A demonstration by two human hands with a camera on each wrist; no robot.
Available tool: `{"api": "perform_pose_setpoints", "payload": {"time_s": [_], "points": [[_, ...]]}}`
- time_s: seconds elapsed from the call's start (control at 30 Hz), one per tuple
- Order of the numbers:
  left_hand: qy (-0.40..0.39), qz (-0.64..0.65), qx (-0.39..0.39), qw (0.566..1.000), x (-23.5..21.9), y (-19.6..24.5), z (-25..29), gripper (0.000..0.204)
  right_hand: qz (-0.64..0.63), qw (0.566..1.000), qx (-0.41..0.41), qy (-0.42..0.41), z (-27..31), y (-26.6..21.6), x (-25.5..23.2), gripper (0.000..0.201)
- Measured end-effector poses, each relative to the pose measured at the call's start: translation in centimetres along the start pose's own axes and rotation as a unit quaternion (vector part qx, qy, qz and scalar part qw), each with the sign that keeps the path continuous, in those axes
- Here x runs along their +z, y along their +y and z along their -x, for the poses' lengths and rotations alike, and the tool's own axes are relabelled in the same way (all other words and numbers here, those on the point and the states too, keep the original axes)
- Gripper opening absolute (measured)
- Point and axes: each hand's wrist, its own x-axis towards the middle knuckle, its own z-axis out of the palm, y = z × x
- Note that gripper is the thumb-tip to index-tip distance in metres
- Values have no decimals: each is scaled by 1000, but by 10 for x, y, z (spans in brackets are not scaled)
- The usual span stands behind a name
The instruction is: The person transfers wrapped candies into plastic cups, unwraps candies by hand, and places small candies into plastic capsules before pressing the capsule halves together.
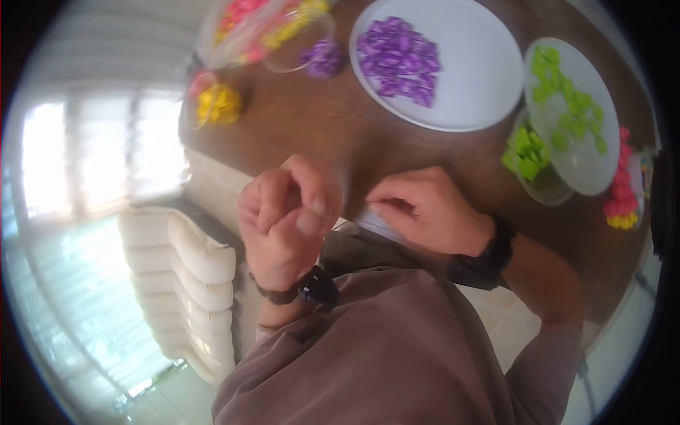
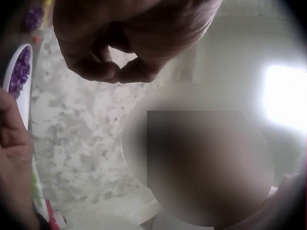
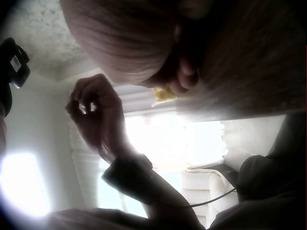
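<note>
My left hand (image 1: 290, 209) is raised over my lap at the table's near edge, fingers curled. In the left wrist view its thumb tip meets a fingertip, and nothing shows between them. Beside it, my right hand (image 1: 425, 209) is held lower with bent fingers, thumb close to the forefinger, fingertips pointing toward the left hand. I cannot tell whether these fingertips pinch something thin. Farther off, a white round tray (image 1: 482, 71) bears a heap of small purple pieces (image 1: 400, 60). Both wrists carry dark straps.
Right of the tray, a clear oval lid (image 1: 577, 152) with green pieces (image 1: 574, 106) leans over a tub holding more green ones (image 1: 528, 152). Yellow (image 1: 218, 105) and purple clusters (image 1: 324, 58) lie left, near a plastic bag (image 1: 255, 28). A cream padded chair (image 1: 180, 283) stands at left.
</note>
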Motion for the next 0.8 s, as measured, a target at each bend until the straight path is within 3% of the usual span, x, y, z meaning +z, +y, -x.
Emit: {"api": "perform_pose_setpoints", "payload": {"time_s": [0.07,0.13,0.2,0.37,0.43,0.47,0.53,0.7,0.73,0.77,0.8], "points": [[76,-27,5,997,-27,6,4,41,-16,1000,-10,-21,-1,-2,-1,7],[122,-90,20,988,-47,13,13,39,-9,998,51,-19,0,-4,-1,7],[189,-148,33,970,-57,17,20,37,-4,999,38,-21,-2,-5,0,7],[280,-226,64,931,-88,28,32,36,-5,997,73,-11,-3,-10,3,7],[354,-346,38,868,-109,39,38,40,-2,997,82,-16,-3,-10,3,7],[359,-458,-38,812,-136,50,47,17,5,996,90,-15,-2,-10,2,7],[363,-483,-47,796,-142,59,50,16,5,996,88,-16,-3,-8,3,7],[356,-593,-78,718,-144,67,48,72,-1,995,94,-15,0,-8,5,6],[344,-501,-67,791,-138,68,50,53,-1,996,91,-14,0,-8,5,6],[345,-502,-64,791,-135,68,51,53,0,996,84,-10,-2,-7,4,6],[305,-330,-36,892,-132,68,53,43,1,996,83,-11,-2,-8,4,6]]}}
